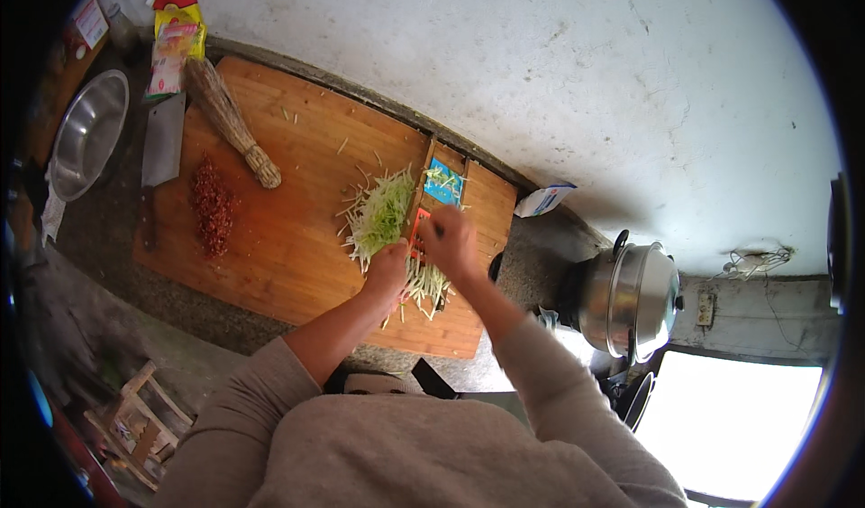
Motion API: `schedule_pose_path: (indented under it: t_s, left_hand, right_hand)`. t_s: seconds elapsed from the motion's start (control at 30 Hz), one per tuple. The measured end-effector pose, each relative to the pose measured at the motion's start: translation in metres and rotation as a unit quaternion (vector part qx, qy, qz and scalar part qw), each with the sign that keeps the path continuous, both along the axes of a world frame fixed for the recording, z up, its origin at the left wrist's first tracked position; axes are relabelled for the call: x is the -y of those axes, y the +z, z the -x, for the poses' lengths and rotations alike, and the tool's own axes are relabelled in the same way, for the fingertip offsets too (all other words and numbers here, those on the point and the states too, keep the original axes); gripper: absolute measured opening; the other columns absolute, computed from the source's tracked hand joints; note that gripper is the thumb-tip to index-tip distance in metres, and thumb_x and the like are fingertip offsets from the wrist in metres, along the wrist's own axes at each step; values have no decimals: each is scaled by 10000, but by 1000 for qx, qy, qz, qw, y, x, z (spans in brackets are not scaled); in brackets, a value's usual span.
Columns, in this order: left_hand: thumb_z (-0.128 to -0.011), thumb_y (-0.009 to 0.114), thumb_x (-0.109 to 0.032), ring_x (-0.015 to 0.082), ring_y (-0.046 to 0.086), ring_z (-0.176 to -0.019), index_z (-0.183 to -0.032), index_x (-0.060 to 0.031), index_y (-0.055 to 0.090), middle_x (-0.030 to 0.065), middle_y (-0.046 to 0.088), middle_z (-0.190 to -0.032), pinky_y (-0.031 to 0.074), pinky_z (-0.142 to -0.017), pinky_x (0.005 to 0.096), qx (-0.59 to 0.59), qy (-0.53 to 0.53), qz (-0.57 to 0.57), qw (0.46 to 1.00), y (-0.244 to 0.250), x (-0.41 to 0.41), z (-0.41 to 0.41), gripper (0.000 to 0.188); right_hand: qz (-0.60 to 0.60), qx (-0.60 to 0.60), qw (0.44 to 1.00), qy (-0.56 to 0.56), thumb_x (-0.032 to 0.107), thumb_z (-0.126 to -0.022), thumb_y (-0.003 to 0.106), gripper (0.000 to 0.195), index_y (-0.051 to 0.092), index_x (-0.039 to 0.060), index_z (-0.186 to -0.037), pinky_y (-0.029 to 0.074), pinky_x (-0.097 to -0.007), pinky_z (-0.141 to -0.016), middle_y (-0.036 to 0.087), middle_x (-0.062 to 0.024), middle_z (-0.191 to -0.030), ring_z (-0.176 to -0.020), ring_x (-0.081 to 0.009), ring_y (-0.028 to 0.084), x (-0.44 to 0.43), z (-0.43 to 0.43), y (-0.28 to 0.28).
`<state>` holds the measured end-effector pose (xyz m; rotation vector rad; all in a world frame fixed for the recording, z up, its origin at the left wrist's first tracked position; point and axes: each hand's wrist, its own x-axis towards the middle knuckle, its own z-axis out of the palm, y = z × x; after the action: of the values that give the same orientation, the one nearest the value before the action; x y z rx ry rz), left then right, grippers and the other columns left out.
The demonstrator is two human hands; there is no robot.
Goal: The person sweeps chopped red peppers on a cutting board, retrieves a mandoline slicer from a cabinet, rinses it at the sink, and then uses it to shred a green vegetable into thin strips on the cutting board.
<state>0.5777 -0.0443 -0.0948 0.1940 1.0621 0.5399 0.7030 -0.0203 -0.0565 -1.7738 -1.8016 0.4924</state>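
On the wooden cutting board [317,150] lies a wood-framed grater [430,144] with a blue plate [442,182] and an orange-red plate [420,227]. My left hand [390,266] grips the grater's edge at its near side. Curled over the orange-red plate is my right hand [451,241]; whatever its fingers hold is hidden. A heap of pale green vegetable shreds [383,214] sits left of the grater. More shreds [427,285] spread at its near end, and a few cling to the blue plate.
Chopped red pepper [213,207], a whisk-like bundle [233,119] and a cleaver [164,140] lie at the left of the board. Beyond stand a metal basin [91,136] and seasoning packets [172,55]. A lidded steamer pot [632,298] stands at right, below the wall.
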Motion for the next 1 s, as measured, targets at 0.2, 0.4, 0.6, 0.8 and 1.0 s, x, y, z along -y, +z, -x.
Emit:
schedule_pose_path:
  t_s: [0.2, 0.4, 0.6, 0.8, 1.0]
  left_hand:
    - [-931, 428, -417, 150, 400, -465, -1009, -145, 505, 33, 473, -735, 303, -377, 309, -13, -37, -2, 999, 4, 2, 1, 293]
    - [-912, 468, -428, 153, 399, -680, -1088, -140, 506, 17, 452, -848, 329, -528, 316, -14, -36, 23, 999, 12, -3, 3, 340]
    - [-931, 442, -396, 134, 347, -448, -920, -109, 495, 12, 385, -630, 291, -377, 298, -16, -12, 5, 1000, 8, -4, 3, 292]
    - [-936, 426, -409, 148, 432, -612, -1091, -154, 493, 2, 521, -918, 357, -500, 327, 3, -75, -8, 997, 1, 0, 7, 305]
    - [-943, 424, -365, 130, 307, -350, -854, -92, 476, 5, 337, -526, 260, -306, 293, -2, 20, 13, 1000, 9, -3, 3, 291]
  right_hand:
    - [-61, 45, 997, -18, 79, -758, 618, 104, 578, 1, -702, 464, -386, -619, 553, -143, -701, -680, -288, 570, 29, 12, -3]
    - [-40, 44, 997, -48, 103, -747, 615, 173, 565, -11, -627, 453, -419, -604, 542, -156, -667, -665, -327, 556, -43, -23, -20]
    - [-81, 0, 996, 41, 39, -725, 637, 115, 552, 10, -654, 449, -381, -585, 531, -131, -648, -624, -290, 544, 55, 25, 17]
    - [-88, 54, 994, -45, 98, -758, 616, 156, 561, -2, -651, 443, -379, -581, 531, -143, -658, -618, -303, 539, -30, -20, -34]
    - [-3, -23, 1000, 12, 51, -735, 619, 144, 535, 1, -630, 441, -411, -607, 537, -138, -667, -640, -315, 531, 20, 7, 5]
